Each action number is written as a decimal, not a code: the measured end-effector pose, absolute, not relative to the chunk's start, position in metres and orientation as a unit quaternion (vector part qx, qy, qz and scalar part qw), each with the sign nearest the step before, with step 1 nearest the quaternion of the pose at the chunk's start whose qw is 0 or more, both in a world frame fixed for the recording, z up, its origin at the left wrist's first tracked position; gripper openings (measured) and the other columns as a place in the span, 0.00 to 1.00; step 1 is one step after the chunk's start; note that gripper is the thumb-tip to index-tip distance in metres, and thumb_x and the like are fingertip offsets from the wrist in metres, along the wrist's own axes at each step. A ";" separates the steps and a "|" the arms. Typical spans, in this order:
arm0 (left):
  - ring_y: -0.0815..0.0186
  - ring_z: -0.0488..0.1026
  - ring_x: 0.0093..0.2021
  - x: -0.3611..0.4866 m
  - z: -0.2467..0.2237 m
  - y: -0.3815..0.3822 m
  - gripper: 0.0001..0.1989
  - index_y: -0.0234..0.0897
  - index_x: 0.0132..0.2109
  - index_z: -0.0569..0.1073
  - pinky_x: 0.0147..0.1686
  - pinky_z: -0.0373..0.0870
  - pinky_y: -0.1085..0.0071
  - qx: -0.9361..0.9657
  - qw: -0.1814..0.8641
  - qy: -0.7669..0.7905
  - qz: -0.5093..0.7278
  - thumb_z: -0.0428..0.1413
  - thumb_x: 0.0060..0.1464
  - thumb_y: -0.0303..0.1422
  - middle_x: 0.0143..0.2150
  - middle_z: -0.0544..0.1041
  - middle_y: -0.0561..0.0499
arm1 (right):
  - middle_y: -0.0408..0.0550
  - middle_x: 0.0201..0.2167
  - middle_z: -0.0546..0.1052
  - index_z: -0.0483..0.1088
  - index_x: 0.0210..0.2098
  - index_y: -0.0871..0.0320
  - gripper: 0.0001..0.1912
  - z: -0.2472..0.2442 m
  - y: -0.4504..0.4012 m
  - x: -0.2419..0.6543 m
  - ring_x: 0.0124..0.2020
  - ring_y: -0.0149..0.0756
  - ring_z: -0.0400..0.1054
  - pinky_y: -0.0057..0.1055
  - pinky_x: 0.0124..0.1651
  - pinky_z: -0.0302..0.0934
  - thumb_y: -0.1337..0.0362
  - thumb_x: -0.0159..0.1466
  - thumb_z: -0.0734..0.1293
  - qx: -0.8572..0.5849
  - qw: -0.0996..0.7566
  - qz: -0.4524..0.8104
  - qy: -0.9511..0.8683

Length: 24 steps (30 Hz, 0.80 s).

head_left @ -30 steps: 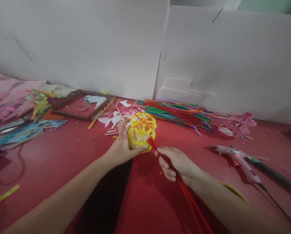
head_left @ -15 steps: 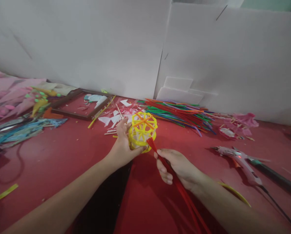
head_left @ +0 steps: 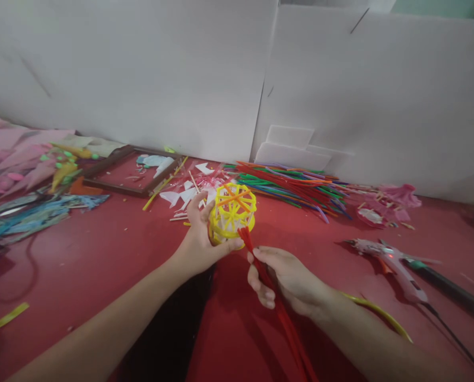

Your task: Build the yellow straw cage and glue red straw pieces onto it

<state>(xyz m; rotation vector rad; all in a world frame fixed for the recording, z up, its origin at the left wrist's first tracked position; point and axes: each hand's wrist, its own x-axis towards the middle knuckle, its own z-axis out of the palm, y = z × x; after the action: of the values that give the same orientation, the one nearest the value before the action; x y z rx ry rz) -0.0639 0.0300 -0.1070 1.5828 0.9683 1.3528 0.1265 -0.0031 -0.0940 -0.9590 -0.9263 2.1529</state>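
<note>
My left hand (head_left: pixel 205 241) grips a small round openwork frame (head_left: pixel 233 215) of yellow pipe cleaners and pale sticks from its left side, thumb along the near edge. Two orange strips cross on its spoked top. My right hand (head_left: pixel 280 273) is closed round a bundle of red pipe cleaners (head_left: pixel 263 270), just right of and below the frame. The bundle's upper tips lie in front of the frame's lower right rim; whether they touch it I cannot tell. Its long ends hang down toward the bottom edge.
Behind the frame lies a pile of coloured pipe cleaners (head_left: pixel 288 185). A pink glue gun (head_left: pixel 396 265) with a red light rests at right beside a dark-handled tool (head_left: pixel 447 286). Further left are white scraps (head_left: pixel 185 193), a brown picture frame (head_left: pixel 117 185) and blue fabric (head_left: pixel 42 212).
My right hand has shifted slightly left with the red bundle, and the bundle's hanging ends have swung left. The yellow frame stays in my left hand, barely moved.
</note>
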 end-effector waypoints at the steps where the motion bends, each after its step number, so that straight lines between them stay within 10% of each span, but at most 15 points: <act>1: 0.52 0.68 0.60 -0.063 -0.107 0.030 0.49 0.48 0.63 0.42 0.55 0.70 0.50 0.620 0.420 0.380 0.543 0.67 0.46 0.31 0.60 0.64 0.40 | 0.40 0.16 0.73 0.64 0.33 0.58 0.13 -0.095 -0.003 0.126 0.11 0.24 0.55 0.23 0.15 0.55 0.54 0.61 0.65 -0.361 0.299 0.812 -0.347; 24: 0.54 0.73 0.54 -0.052 -0.109 0.027 0.46 0.47 0.62 0.43 0.54 0.71 0.48 0.554 0.431 0.428 0.569 0.64 0.44 0.32 0.57 0.63 0.41 | 0.45 0.18 0.77 0.64 0.34 0.59 0.10 -0.101 0.000 0.123 0.09 0.24 0.57 0.23 0.13 0.55 0.58 0.66 0.59 -0.349 0.290 0.825 -0.336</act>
<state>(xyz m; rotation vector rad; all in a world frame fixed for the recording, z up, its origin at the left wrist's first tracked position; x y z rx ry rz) -0.0517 0.0271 -0.1091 1.3805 1.0669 1.4199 0.1233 0.0003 -0.1008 -0.9301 -0.8954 2.2017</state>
